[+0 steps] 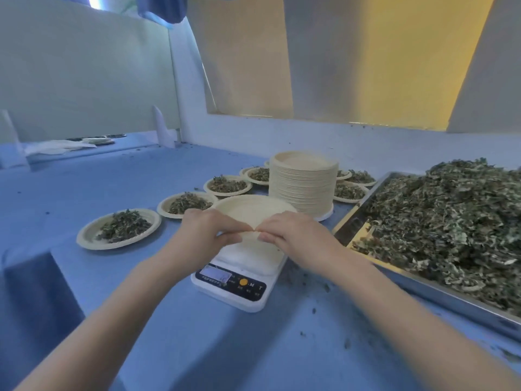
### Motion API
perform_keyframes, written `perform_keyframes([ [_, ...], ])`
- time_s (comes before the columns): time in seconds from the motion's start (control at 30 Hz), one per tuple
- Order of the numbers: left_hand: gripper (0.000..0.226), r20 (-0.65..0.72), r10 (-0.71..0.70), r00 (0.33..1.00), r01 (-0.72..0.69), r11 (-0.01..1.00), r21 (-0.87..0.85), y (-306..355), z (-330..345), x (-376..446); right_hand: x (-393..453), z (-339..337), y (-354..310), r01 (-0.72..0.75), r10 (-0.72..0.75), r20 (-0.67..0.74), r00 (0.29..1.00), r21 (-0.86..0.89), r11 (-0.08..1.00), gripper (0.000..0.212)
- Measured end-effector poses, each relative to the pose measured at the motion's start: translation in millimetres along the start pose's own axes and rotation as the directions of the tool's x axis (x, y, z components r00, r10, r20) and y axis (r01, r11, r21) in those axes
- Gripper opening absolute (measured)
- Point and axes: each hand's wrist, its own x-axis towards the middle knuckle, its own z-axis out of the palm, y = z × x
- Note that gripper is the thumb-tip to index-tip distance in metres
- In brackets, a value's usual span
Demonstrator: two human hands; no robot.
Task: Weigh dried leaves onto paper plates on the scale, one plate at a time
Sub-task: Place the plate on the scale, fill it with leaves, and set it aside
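Centrally, the left hand (207, 231) and right hand (290, 235) meet fingertip to fingertip, both pinching the near rim of an empty paper plate (253, 214) held tilted above the scale (239, 280). Just behind stands a tall plate stack (303, 183). Filled plates (119, 228) curve away to the left on the blue desk (169, 334). At right, a metal tray (423, 289) holds heaped dried leaves (451, 221).

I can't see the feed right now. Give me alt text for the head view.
Both hands, left hand and right hand, pinch the near rim of an empty paper plate over the white scale. Filled plates curve away left of a tall plate stack; a metal tray heaped with dried leaves sits right.
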Motion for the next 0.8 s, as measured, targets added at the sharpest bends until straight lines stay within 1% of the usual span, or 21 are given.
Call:
perform_keyframes([
  [0.07,0.024,0.018,-0.012,1.000,0.013,1.000,-0.020,-5,12,-10,-4,16,-2,-0.012,0.015,0.031,0.999,-0.095,0.995,0.033],
  [0.13,0.020,0.010,0.016,1.000,-0.015,0.999,-0.039,-6,23,-15,-7,27,-3,-0.026,0.028,0.011,1.000,-0.175,0.984,0.033],
  [0.2,0.016,-0.007,0.046,0.999,-0.046,0.998,-0.043,-8,30,-17,-10,33,-2,-0.045,0.043,-0.015,0.999,-0.185,0.982,0.032],
  [0.27,0.018,-0.020,0.036,0.999,-0.037,0.998,-0.056,-11,33,-20,-14,37,-1,-0.046,0.040,-0.035,0.999,-0.174,0.984,0.031],
  [0.33,0.020,-0.019,0.025,1.000,-0.026,0.995,-0.096,-15,34,-21,-16,38,0,-0.038,0.031,-0.053,0.998,-0.144,0.989,0.030],
  [0.43,0.024,-0.037,-0.038,0.999,0.030,0.980,-0.196,-18,29,-23,-13,36,1,-0.083,0.083,-0.102,0.991,0.000,0.997,0.032],
  [0.5,0.024,-0.076,-0.082,0.994,0.063,0.974,-0.219,-19,27,-21,-7,34,1,-0.115,0.123,-0.120,0.985,0.067,0.991,0.032],
  [0.6,0.019,-0.136,-0.146,0.980,0.104,0.957,-0.272,-19,25,-17,3,30,0,-0.127,0.141,-0.143,0.980,0.105,0.986,0.032],
  [0.7,0.017,-0.199,-0.249,0.948,0.170,0.923,-0.345,-24,26,-14,9,29,0,-0.136,0.158,-0.148,0.976,0.146,0.980,0.033],
  [0.8,0.024,-0.268,-0.357,0.895,0.224,0.878,-0.423,-31,32,-14,11,29,-2,-0.142,0.177,-0.182,0.967,0.190,0.972,0.031],
])
